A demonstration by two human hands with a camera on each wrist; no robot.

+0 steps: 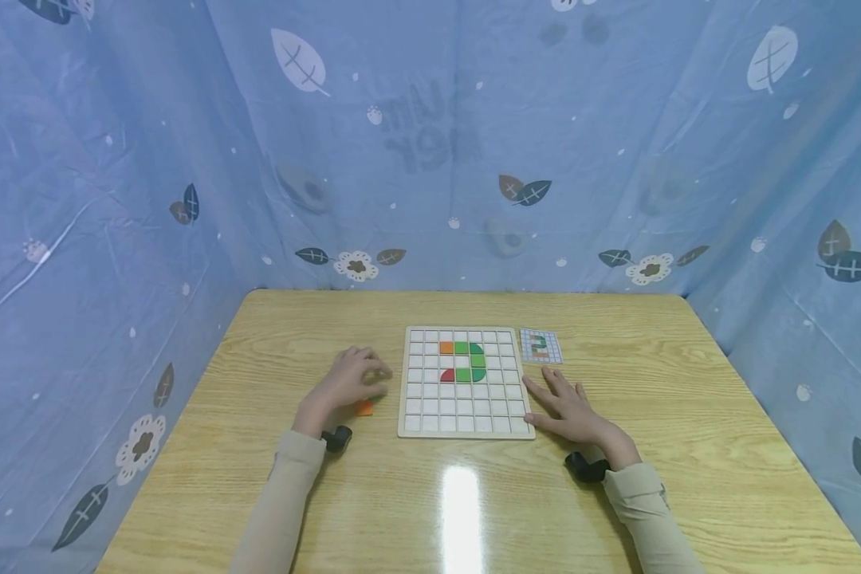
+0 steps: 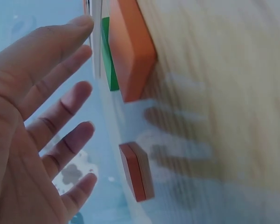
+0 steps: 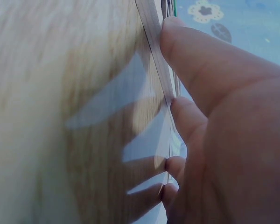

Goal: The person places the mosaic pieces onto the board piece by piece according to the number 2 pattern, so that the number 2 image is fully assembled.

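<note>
My left hand [image 1: 346, 379] hovers over the table left of the white grid board [image 1: 466, 429], its fingers apart and holding nothing. An orange piece [image 1: 364, 408] lies by this hand. In the left wrist view, a large orange piece [image 2: 130, 51], a green piece [image 2: 110, 60] and a smaller red-orange piece [image 2: 136, 172] are beside the spread fingers. Orange, green and red pieces form a curved shape on the board, with a red quarter-round piece [image 1: 448, 375] at its lower left. My right hand [image 1: 575, 416] rests at the board's right edge, fingertips touching it.
A small pattern card [image 1: 541, 346] lies just right of the board's upper corner. The wooden table [image 1: 316, 510] reaches back to a blue patterned curtain [image 1: 430, 159], which also hangs on both sides.
</note>
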